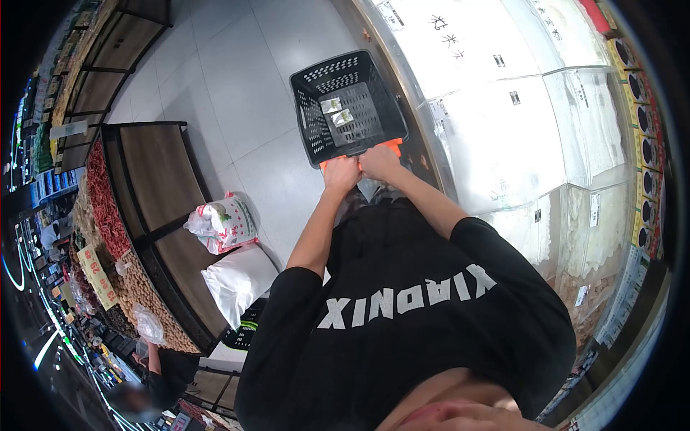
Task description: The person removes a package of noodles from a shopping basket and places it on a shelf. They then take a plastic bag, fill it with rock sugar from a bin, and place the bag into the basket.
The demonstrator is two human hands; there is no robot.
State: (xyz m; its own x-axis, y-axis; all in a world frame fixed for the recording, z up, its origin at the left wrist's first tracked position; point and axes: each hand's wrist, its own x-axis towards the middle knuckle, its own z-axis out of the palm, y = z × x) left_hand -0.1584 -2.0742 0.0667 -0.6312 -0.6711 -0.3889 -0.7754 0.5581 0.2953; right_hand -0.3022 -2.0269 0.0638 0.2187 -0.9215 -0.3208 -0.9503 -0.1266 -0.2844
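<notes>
A black plastic shopping basket (309,122) with perforated walls hangs in front of my body. Its orange handle (390,146) runs along the near rim. My left hand (341,172) is closed around the handle on the left, and my right hand (380,162) grips it just beside, the two nearly touching. Two small pale packets with greenish-yellow printing, one a white packet (342,118), lie on the basket's floor.
White powder or grain fills clear-fronted bins (496,136) close on the right. At left, a display stand (162,161) carries red dried goods (108,205) and nuts. A printed sack (226,223) and white sack (244,276) rest beside it. Another person (169,370) stands lower left.
</notes>
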